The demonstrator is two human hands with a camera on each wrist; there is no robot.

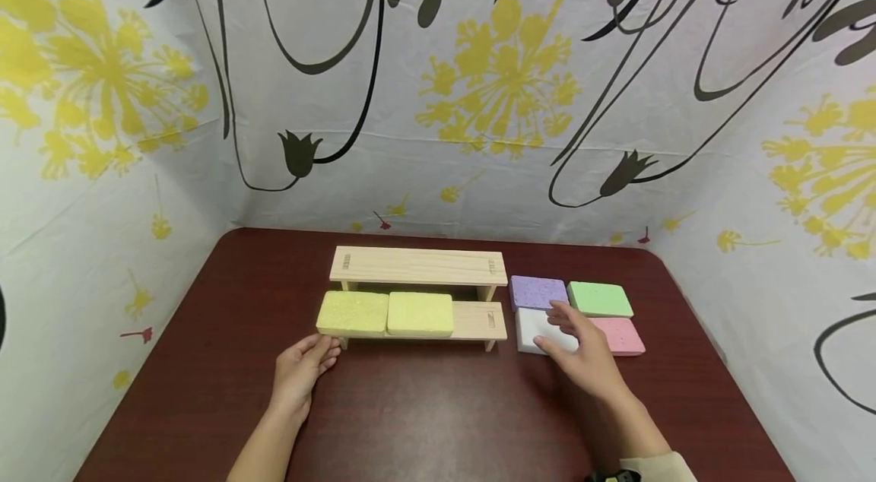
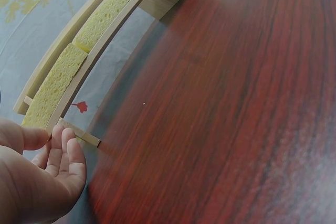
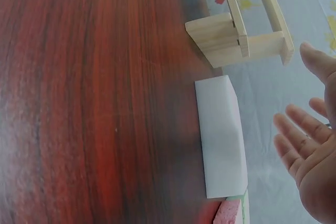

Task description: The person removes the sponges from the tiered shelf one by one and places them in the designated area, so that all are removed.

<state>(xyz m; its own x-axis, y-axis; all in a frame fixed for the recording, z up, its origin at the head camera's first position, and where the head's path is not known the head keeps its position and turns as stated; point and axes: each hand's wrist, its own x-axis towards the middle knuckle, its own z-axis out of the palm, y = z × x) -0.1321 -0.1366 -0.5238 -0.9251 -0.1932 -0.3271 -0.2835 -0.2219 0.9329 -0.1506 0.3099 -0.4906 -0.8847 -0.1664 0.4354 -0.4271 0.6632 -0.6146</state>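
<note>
A two-tier wooden rack (image 1: pixel 417 267) stands on the table, with two yellow sponges (image 1: pixel 420 314) side by side on its lower step, to the left. My left hand (image 1: pixel 299 375) pinches the front left corner of that lower step, thumb and fingers at its edge in the left wrist view. Over a white sponge (image 1: pixel 532 336) right of the rack hovers my right hand (image 1: pixel 582 349), fingers spread and nothing held. Around it lie a purple sponge (image 1: pixel 538 292), a green sponge (image 1: pixel 600 299) and a pink sponge (image 1: pixel 621 335), the pink one partly behind the hand.
The dark red wooden table (image 1: pixel 411 421) extends in front of the rack. A patterned white cloth (image 1: pixel 383 185) hangs behind the table and along both sides. The rack's upper step rises behind the yellow sponges.
</note>
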